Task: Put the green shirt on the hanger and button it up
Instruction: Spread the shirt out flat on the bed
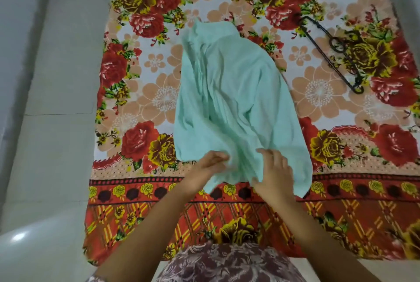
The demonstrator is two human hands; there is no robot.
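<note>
The pale green shirt (229,99) lies bunched and creased in the middle of a flowered cloth, its near edge raised off the cloth. My left hand (210,163) pinches that near edge from the left. My right hand (273,172) grips the same edge from the right, with fabric folded under the fingers. A black wire hanger (329,52) lies flat on the cloth at the far right, apart from the shirt. No buttons are visible; which side of the shirt faces up is unclear.
The red, yellow and peach flowered cloth (145,90) covers the surface. Pale grey floor tiles (56,99) lie to the left. A shiny white rounded object (27,243) sits at the lower left. My patterned garment (227,263) shows at the bottom.
</note>
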